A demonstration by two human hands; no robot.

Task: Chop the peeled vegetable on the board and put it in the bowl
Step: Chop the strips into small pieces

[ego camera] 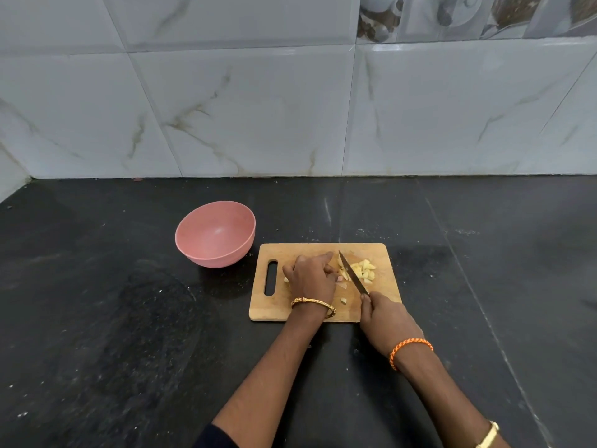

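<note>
A: What is on the black counter (129, 318)?

B: A wooden cutting board (381, 253) lies there, with its handle slot at the left end. Just beside its far left corner stands a pink bowl (214, 234), upright. Nothing is inside it that I can see.

A: And where is the vegetable?

B: It is on the board. A heap of pale yellow chopped pieces (365, 270) lies to the right of the knife blade. 1 small piece (344, 300) lies apart, nearer to the front edge. The part not yet cut is under the left hand, and only a little of it shows at the fingers, so I cannot tell how much is there.

A: How are the hands?

B: The left hand (310, 276) rests on the board with the fingers curled down over the uncut vegetable, holding it in place. This wrist has a gold bangle (313, 305). The right hand (386, 318) grips the handle of the knife (353, 274), fingers closed around it, the index finger laid along the top. The dark blade points away, toward the far edge, between the left fingers and the chopped heap. An orange braided band (408, 349) is on the right wrist.

A: What is behind?

B: A wall of grey marbled tiles (258, 108).
</note>
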